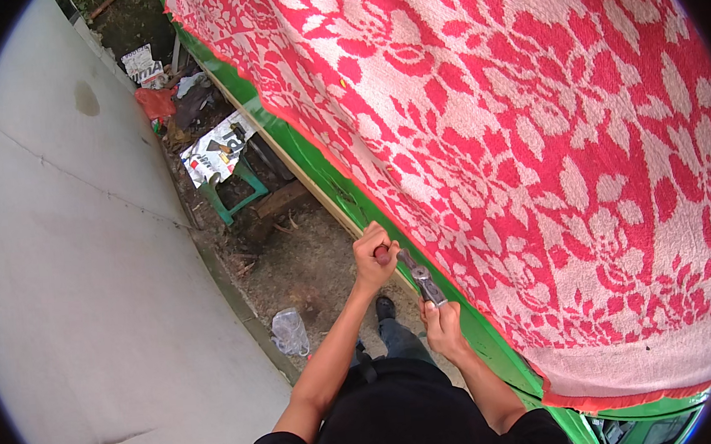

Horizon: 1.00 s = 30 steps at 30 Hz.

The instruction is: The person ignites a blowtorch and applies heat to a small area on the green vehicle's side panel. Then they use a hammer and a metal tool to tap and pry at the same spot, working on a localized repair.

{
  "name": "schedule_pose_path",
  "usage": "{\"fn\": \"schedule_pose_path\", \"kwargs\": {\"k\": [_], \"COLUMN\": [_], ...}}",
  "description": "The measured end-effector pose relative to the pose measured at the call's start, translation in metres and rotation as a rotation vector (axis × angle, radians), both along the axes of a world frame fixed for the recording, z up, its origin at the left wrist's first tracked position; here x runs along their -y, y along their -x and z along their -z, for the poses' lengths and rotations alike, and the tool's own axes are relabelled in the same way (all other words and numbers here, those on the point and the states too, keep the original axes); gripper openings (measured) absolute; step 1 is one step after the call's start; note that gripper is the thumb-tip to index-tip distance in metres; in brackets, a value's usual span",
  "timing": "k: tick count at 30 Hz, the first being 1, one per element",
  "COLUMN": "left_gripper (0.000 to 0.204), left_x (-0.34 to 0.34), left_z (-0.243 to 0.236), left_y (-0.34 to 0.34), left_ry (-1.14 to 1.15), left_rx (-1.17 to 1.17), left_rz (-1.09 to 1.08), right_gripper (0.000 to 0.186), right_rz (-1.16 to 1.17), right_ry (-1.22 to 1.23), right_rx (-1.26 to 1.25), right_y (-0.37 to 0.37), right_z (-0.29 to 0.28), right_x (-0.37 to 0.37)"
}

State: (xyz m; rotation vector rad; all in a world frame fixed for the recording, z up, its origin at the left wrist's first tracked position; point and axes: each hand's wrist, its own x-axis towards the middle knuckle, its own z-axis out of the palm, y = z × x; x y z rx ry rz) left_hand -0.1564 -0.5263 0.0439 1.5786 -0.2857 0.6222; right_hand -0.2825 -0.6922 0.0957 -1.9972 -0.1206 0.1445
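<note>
My left hand [372, 258] is closed around a tool whose reddish-brown rounded handle end [382, 255] faces up; the rest of that tool is hidden by the fist. Close to its right, my right hand [444, 332] grips a grey metal tool [427, 281], hammer-like in shape, with a narrow neck at its far end and a round spot midway. Its lower part is hidden. Both hands are beside a green panel edge [485, 329], partly covered by a red and pale-pink floral towel-like cloth [535, 166].
A pale wall [98, 242] rises on the left. On the ground between wall and panel are a clear plastic bag [290, 332] and a green stool [240, 189] with printed sheeting [215, 151] on top. Farther off lies an orange-red bag [156, 102] among litter.
</note>
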Motion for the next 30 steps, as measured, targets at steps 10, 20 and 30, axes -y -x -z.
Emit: {"fn": "schedule_pose_path", "kwargs": {"k": [10,20,30], "left_gripper": [0.027,0.024,0.026], "left_x": [-0.011,-0.012,-0.010], "left_z": [0.012,0.008,-0.001], "left_y": [-0.006,-0.007,0.002], "left_ry": [0.069,0.056,0.015], "left_rx": [0.005,0.006,0.064], "left_rz": [0.038,0.065,0.073], "right_gripper": [0.013,0.010,0.016], "right_rz": [-0.069,-0.039,0.009], "right_ry": [0.014,-0.002,0.027], "right_rx": [0.087,0.080,0.082], "right_y": [0.000,0.005,0.009], "right_z": [-0.007,-0.009,-0.002], "right_x": [-0.016,-0.036,-0.035]}}
